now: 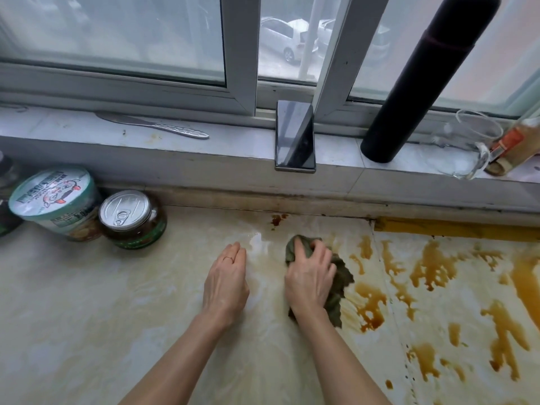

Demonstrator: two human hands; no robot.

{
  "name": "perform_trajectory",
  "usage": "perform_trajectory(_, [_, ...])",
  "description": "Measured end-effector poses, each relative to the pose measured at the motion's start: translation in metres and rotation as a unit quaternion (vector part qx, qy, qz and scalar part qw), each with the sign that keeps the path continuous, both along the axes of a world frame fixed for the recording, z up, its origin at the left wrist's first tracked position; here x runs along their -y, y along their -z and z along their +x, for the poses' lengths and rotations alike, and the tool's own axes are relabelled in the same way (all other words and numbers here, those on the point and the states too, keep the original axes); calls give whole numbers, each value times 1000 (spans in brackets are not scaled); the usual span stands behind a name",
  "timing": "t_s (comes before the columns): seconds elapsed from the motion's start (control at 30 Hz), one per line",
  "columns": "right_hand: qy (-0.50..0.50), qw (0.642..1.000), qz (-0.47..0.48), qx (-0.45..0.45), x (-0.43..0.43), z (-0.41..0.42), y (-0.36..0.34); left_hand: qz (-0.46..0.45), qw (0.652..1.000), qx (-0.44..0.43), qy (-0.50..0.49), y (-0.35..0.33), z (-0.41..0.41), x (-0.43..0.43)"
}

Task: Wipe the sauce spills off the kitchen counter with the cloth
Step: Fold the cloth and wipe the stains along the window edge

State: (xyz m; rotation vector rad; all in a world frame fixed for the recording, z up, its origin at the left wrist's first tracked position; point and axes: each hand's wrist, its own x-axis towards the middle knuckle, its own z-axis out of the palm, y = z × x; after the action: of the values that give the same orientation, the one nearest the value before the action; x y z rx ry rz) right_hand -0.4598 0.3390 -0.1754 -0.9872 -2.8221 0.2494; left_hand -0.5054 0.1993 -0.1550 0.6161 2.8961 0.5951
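Sauce spills [432, 264] blotch counter [87, 317] right of cloth [340, 283], below windowsill [233, 144].

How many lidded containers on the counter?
2: a teal-lidded tub at back left, a pull-tab jar beside it on its right. Dark shapes at the left edge may be more.

Right hand [309, 280] holds the green cloth [340, 283] against brown sauce spills [371, 302]; left hand [226, 283] rests flat on the counter [87, 302].

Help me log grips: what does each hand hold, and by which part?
The right hand grips the cloth by its bunched middle; the left hand holds nothing, resting flat on the counter.
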Motion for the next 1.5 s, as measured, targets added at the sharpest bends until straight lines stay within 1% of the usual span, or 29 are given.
perform_trajectory(0.07, [-1,999,-9,-39,11,6,3,-4,1000,-3,-2,-1,0,-3])
perform_trajectory(0.2, [-115,989,-1,-98,34,-18,7,-24,1000,-9,0,0,-5,-9])
perform_trajectory(0.27, [-150,984,5,-99,36,-39,5,-39,999,-14,1,-2,-9,-12])
perform_trajectory(0.37, [-162,985,30,-53,24,-63,5,-68,997,-19,3,-5,-13,-16])
perform_trajectory(0.47, [-106,994,12,-4,-5,-69,4,-104,995,-4,0,-10,-15,-22])
perform_trajectory(0.57, [-6,1000,25,5,-31,-52,8,-135,991,10,0,-14,-15,-29])
perform_trajectory(0.63, [34,999,24,2,-37,-43,8,-162,987,7,9,-15,-15,-34])
perform_trajectory(0.7, [25,1000,12,-7,-29,-42,7,-194,981,1,14,-17,-13,-38])
perform_trajectory(0.83, [-109,994,-4,-10,-3,-51,10,-217,976,-8,13,-17,-12,-41])
perform_trajectory(0.9, [-119,993,-9,-1,-14,-58,10,-217,976,-3,16,-16,-13,-40])
perform_trajectory(1.0, [-65,998,10,13,-44,-53,11,-208,978,13,20,-15,-15,-38])
perform_trajectory(1.07, [-8,1000,11,0,-57,-42,12,-209,977,21,24,-16,-16,-37])
perform_trajectory(1.17, [68,998,-1,-8,-51,-35,13,-220,975,28,28,-16,-13,-38])
perform_trajectory(1.2, [70,997,-7,-9,-45,-36,13,-225,974,27,27,-16,-13,-39])
perform_trajectory(1.23, [51,999,-8,-9,-39,-36,13,-228,973,26,24,-14,-12,-40])
perform_trajectory(1.3, [-24,1000,3,2,-37,-36,13,-229,973,26,18,-12,-13,-42])
perform_trajectory(1.33, [-50,999,4,10,-44,-37,13,-228,973,26,17,-12,-14,-42])
perform_trajectory(1.37, [-53,998,0,16,-54,-37,12,-226,974,27,18,-11,-14,-42])
perform_trajectory(1.4, [-32,999,-8,17,-64,-36,12,-226,974,29,21,-11,-14,-42])
perform_trajectory(1.5, [85,996,-20,-6,-75,-28,12,-230,972,31,24,-10,-13,-40])
